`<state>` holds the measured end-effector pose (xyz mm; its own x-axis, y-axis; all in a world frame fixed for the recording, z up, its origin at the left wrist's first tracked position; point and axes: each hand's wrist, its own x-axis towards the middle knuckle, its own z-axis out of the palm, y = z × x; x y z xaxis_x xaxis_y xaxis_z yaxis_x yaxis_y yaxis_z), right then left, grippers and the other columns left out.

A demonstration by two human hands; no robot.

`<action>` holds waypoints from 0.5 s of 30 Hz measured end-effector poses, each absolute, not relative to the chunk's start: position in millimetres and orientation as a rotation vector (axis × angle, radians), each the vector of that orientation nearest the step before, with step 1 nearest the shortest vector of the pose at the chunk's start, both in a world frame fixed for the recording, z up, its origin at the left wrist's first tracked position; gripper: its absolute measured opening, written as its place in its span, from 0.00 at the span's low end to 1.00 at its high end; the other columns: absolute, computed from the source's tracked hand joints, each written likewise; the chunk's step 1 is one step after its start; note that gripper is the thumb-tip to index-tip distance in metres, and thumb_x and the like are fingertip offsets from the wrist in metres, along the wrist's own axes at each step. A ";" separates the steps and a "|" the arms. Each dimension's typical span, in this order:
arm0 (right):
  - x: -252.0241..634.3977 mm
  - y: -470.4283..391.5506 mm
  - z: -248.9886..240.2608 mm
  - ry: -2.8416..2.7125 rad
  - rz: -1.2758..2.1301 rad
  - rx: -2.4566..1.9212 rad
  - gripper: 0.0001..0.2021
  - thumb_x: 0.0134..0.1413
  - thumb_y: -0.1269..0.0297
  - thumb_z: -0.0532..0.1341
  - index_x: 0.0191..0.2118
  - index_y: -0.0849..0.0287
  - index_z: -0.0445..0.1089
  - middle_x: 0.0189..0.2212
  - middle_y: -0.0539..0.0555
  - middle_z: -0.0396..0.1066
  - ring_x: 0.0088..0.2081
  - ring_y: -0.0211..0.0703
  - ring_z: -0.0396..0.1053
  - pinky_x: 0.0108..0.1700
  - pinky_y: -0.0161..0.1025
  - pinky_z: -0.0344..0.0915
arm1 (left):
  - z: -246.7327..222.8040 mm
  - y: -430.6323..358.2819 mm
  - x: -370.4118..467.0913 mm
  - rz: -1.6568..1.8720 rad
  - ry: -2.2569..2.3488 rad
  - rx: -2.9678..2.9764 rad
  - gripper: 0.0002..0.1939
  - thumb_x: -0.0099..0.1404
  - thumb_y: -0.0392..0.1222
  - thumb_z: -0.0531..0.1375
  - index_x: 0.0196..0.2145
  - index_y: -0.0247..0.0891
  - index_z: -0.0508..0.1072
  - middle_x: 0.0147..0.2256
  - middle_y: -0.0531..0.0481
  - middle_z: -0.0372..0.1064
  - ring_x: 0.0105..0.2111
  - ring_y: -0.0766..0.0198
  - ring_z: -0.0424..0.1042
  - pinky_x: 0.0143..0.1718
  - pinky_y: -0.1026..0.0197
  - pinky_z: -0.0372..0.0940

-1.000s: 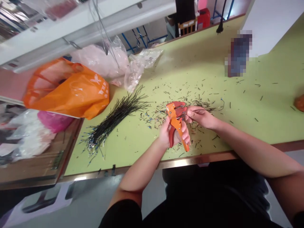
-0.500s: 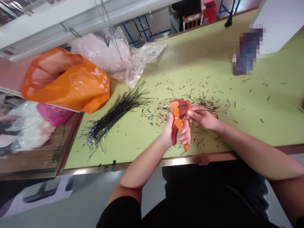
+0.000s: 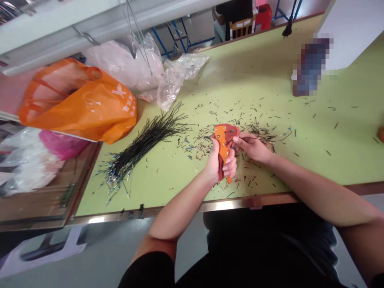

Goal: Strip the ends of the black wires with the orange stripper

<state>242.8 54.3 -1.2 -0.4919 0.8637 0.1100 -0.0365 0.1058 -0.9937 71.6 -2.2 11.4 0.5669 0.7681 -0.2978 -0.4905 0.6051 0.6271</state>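
Observation:
My left hand (image 3: 216,162) is wrapped round the handles of an orange and red wire stripper (image 3: 222,138), its head tilted up above the table. At the stripper's jaws, my right hand (image 3: 253,147) pinches a thin black wire (image 3: 280,140). The wire's free length trails to the right and ends in a blue tip. Its other end is hidden by the fingers and the tool. Left of my hands lies a large bundle of black wires (image 3: 144,144), many with blue and silvery ends. Short black offcuts (image 3: 198,144) are scattered round and beneath the hands.
An orange bag (image 3: 105,112) stands at the table's left, with clear plastic bags (image 3: 174,76) behind it. A white panel (image 3: 351,36) rises at the back right, above a blurred-out object (image 3: 313,68). A person (image 3: 237,12) sits beyond the green table (image 3: 345,168).
The stripper's handles are squeezed closer together and the tool has tilted slightly. My right hand stays at its jaws with the wire. The whole view has shifted a little.

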 end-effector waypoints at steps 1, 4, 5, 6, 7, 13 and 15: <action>245.0 56.9 -1.0 -1.643 1.442 -0.859 0.28 0.63 0.34 0.64 0.31 0.57 0.72 0.26 0.50 0.67 0.29 0.40 0.64 0.34 0.39 0.64 | 11.1 1.4 70.1 0.795 0.616 0.506 0.49 0.62 0.88 0.34 0.17 0.40 0.63 0.11 0.55 0.51 0.09 0.68 0.55 0.14 0.62 0.61; 255.6 66.1 0.4 -1.671 1.282 -1.002 0.29 0.63 0.32 0.62 0.29 0.57 0.71 0.24 0.50 0.66 0.27 0.40 0.63 0.31 0.39 0.62 | 11.3 12.7 61.3 0.840 0.712 0.510 0.50 0.64 0.87 0.37 0.21 0.38 0.71 0.17 0.49 0.65 0.16 0.62 0.70 0.22 0.58 0.72; 259.9 69.1 1.1 -1.669 1.232 -1.068 0.29 0.64 0.33 0.62 0.30 0.56 0.71 0.24 0.50 0.66 0.27 0.39 0.62 0.30 0.39 0.61 | 11.4 15.8 57.2 0.856 0.756 0.539 0.49 0.65 0.86 0.39 0.24 0.37 0.73 0.20 0.47 0.69 0.20 0.60 0.73 0.26 0.56 0.74; 264.2 71.9 1.9 -1.664 1.193 -1.133 0.28 0.64 0.33 0.62 0.30 0.56 0.71 0.25 0.50 0.66 0.26 0.39 0.62 0.29 0.38 0.60 | 11.5 18.2 52.7 0.879 0.805 0.586 0.48 0.65 0.86 0.43 0.27 0.37 0.75 0.23 0.45 0.73 0.22 0.59 0.76 0.29 0.54 0.76; 268.1 74.1 2.7 -1.657 1.163 -1.187 0.28 0.64 0.34 0.62 0.31 0.56 0.72 0.25 0.50 0.67 0.26 0.39 0.61 0.27 0.38 0.59 | 11.4 19.8 48.1 0.910 0.855 0.648 0.46 0.65 0.85 0.46 0.30 0.36 0.77 0.26 0.44 0.75 0.25 0.58 0.78 0.31 0.54 0.77; 275.4 72.2 12.1 -1.699 0.957 -1.095 0.29 0.67 0.33 0.58 0.34 0.56 0.73 0.28 0.53 0.70 0.30 0.42 0.66 0.30 0.38 0.62 | 12.5 16.5 28.5 1.028 1.192 1.210 0.40 0.60 0.81 0.62 0.41 0.37 0.80 0.34 0.43 0.81 0.36 0.58 0.80 0.41 0.58 0.75; 272.9 68.5 16.2 -1.712 0.915 -1.019 0.29 0.68 0.33 0.57 0.33 0.56 0.73 0.28 0.53 0.70 0.30 0.41 0.66 0.32 0.39 0.62 | 12.1 14.9 27.8 0.989 1.154 1.273 0.39 0.62 0.79 0.61 0.42 0.36 0.81 0.36 0.42 0.81 0.36 0.58 0.80 0.40 0.59 0.74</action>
<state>272.9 68.5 16.2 -0.2402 0.9137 0.3278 0.2348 0.3824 -0.8937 27.8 14.9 12.1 0.1775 0.9804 -0.0850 0.0662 0.0743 0.9950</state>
